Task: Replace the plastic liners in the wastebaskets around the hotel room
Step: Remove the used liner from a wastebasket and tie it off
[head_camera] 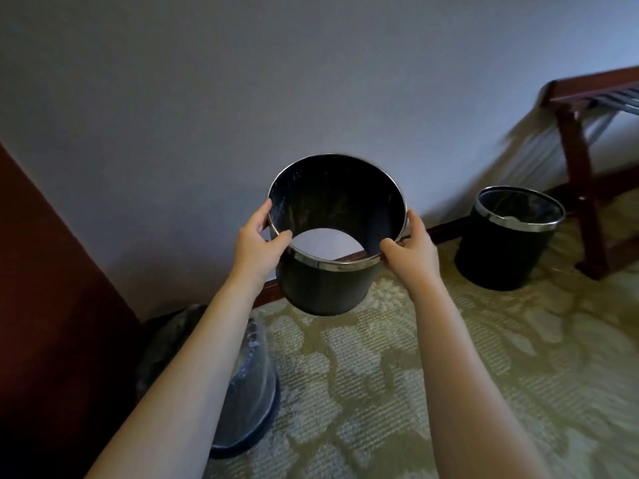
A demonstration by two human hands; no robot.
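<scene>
a: where's the wastebasket (325, 285)?
b: up in the air, mouth tipped toward the camera, no liner inside; the left hand (259, 243) and right hand (411, 247) are apart, each pinching the chrome rim (332, 264) on opposite sides.
a: how will it handle?
b: light and stiff, i'd judge; the rim looks slick, so grip it firmly there.
a: around it?
b: right of it, a lined second basket (501, 250) beside a luggage rack (574, 160); below-left of it, a blue bin (249, 392), which could crowd the set-down.
</scene>
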